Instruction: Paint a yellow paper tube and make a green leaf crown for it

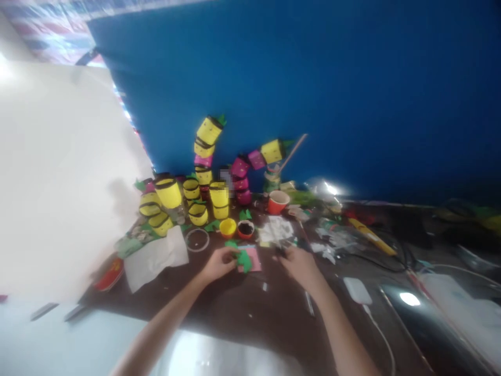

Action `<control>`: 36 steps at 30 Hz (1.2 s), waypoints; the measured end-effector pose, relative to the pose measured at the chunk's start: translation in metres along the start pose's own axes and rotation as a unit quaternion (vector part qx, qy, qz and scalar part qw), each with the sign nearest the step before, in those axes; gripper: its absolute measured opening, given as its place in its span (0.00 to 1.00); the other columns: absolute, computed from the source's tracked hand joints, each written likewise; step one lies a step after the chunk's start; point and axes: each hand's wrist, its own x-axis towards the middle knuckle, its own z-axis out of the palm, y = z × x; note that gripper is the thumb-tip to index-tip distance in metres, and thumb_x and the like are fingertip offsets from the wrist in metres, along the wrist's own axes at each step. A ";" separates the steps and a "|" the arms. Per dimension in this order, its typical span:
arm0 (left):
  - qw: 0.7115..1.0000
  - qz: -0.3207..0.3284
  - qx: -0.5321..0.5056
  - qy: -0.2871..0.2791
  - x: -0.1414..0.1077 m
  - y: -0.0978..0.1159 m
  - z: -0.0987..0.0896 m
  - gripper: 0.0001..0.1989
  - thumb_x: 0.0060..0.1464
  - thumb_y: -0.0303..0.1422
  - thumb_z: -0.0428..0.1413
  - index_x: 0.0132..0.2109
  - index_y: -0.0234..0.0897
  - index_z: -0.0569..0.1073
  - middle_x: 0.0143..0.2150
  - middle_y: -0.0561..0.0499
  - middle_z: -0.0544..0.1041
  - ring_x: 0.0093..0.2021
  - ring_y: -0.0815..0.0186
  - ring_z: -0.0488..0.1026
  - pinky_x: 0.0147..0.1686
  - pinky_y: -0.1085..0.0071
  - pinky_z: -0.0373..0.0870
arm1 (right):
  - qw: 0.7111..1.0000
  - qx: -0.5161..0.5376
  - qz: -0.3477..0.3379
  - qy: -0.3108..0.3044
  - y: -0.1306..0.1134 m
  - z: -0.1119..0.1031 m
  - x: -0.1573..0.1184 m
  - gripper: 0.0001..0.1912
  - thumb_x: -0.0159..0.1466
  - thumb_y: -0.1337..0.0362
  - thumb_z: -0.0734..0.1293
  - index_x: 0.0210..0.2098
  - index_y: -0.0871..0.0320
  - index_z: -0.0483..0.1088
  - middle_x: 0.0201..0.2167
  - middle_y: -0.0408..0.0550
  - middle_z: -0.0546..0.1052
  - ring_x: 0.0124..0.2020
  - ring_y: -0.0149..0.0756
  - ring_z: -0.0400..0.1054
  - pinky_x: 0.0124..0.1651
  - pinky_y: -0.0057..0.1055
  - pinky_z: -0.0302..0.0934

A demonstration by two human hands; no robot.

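Note:
My left hand (220,263) is closed in a pinch on a green leaf-shaped cutout (245,260). The cutout hangs over a small pink square (255,259) on the dark table. To the right, the fingers of my right hand (298,263) are closed around a dark object (280,251), too blurred to name. Just beyond it lies a white sheet (276,230) with dark marks. A yellow cup (227,228) and a red cup with dark contents (246,230) stand just past my left hand. Another green cutout (231,244) shows behind my left fingertips.
Yellow and magenta cup stacks (203,175) rise at the back before a blue wall. A white cloth or paper (158,258) and clear ring (198,240) lie left. Right are a red-orange cup (278,202), scraps (326,250), a yellow tool (371,236) and a corded white charger (357,290).

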 end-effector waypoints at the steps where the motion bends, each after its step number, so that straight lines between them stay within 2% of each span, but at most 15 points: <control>1: 1.000 -0.002 0.000 -0.020 0.001 0.004 -0.001 0.18 0.47 0.31 0.57 0.46 0.29 0.70 0.34 0.46 0.76 0.30 0.69 0.72 0.30 0.74 0.67 | 1.000 -0.003 0.005 -0.008 0.002 0.002 -0.007 0.13 0.50 0.60 0.68 0.16 0.56 0.61 0.08 0.38 0.65 0.09 0.30 0.60 0.17 0.25 0.50; 4: 0.996 -0.009 0.012 -0.084 0.006 0.017 -0.008 0.25 0.47 0.32 0.58 0.52 0.30 0.67 0.33 0.46 0.76 0.29 0.68 0.72 0.29 0.74 0.67 | 1.000 -0.008 0.017 -0.006 0.012 0.013 -0.028 0.12 0.49 0.66 0.68 0.16 0.56 0.60 0.07 0.38 0.65 0.09 0.30 0.61 0.15 0.24 0.49; 7: 0.990 -0.010 0.047 -0.135 0.016 0.028 -0.015 0.24 0.45 0.32 0.59 0.51 0.29 0.69 0.32 0.46 0.76 0.27 0.68 0.72 0.28 0.74 0.67 | 1.000 -0.008 0.018 0.019 0.024 0.025 -0.042 0.11 0.52 0.65 0.66 0.17 0.56 0.60 0.11 0.41 0.68 0.10 0.31 0.63 0.15 0.24 0.51; 9: 0.985 -0.002 0.080 -0.151 0.022 0.035 -0.017 0.22 0.46 0.32 0.59 0.50 0.31 0.71 0.31 0.48 0.76 0.27 0.69 0.71 0.28 0.74 0.66 | 0.999 -0.008 0.006 0.044 0.029 0.031 -0.046 0.08 0.53 0.65 0.64 0.20 0.57 0.62 0.15 0.43 0.72 0.13 0.32 0.65 0.17 0.26 0.55; 12: 0.980 0.027 0.133 -0.147 0.029 0.041 -0.016 0.18 0.46 0.31 0.58 0.47 0.36 0.74 0.30 0.51 0.75 0.27 0.70 0.69 0.28 0.75 0.64 | 0.996 -0.012 -0.028 0.087 0.034 0.035 -0.050 0.03 0.53 0.65 0.64 0.25 0.57 0.66 0.23 0.49 0.76 0.23 0.38 0.71 0.26 0.30 0.62; 15: 0.975 0.066 0.180 -0.112 0.031 0.041 -0.008 0.14 0.45 0.31 0.59 0.43 0.40 0.77 0.29 0.52 0.72 0.27 0.71 0.66 0.29 0.76 0.63 | 0.990 -0.017 -0.062 0.127 0.038 0.038 -0.054 0.04 0.54 0.65 0.63 0.26 0.58 0.68 0.26 0.52 0.76 0.29 0.41 0.72 0.33 0.33 0.64; 20: 0.970 0.118 0.213 0.001 0.017 0.029 0.005 0.09 0.51 0.33 0.55 0.40 0.41 0.77 0.34 0.51 0.70 0.32 0.70 0.67 0.35 0.74 0.63 | 0.977 -0.020 -0.106 0.182 0.045 0.053 -0.064 0.09 0.58 0.62 0.60 0.26 0.58 0.68 0.25 0.52 0.74 0.28 0.40 0.70 0.33 0.34 0.63; 24: 0.964 0.146 0.206 0.080 0.005 0.018 0.011 0.10 0.55 0.36 0.52 0.39 0.37 0.76 0.32 0.49 0.71 0.33 0.69 0.67 0.34 0.74 0.65 | 0.965 -0.009 -0.128 0.227 0.047 0.065 -0.071 0.11 0.60 0.59 0.59 0.29 0.58 0.68 0.27 0.52 0.73 0.28 0.38 0.68 0.33 0.34 0.63; 29: 0.958 0.171 0.202 0.108 0.003 0.012 0.013 0.11 0.56 0.36 0.51 0.37 0.37 0.77 0.30 0.49 0.75 0.30 0.69 0.69 0.32 0.74 0.67 | 0.958 0.030 -0.154 0.240 0.043 0.063 -0.071 0.12 0.61 0.57 0.59 0.30 0.59 0.68 0.29 0.51 0.73 0.27 0.34 0.68 0.30 0.30 0.65; 36: 0.954 0.165 0.220 0.123 0.004 0.014 0.003 0.09 0.54 0.35 0.53 0.38 0.39 0.77 0.35 0.49 0.79 0.34 0.67 0.75 0.37 0.72 0.71 | 0.958 0.074 -0.144 0.235 0.039 0.052 -0.074 0.13 0.61 0.57 0.59 0.32 0.59 0.69 0.31 0.52 0.74 0.31 0.36 0.71 0.32 0.30 0.67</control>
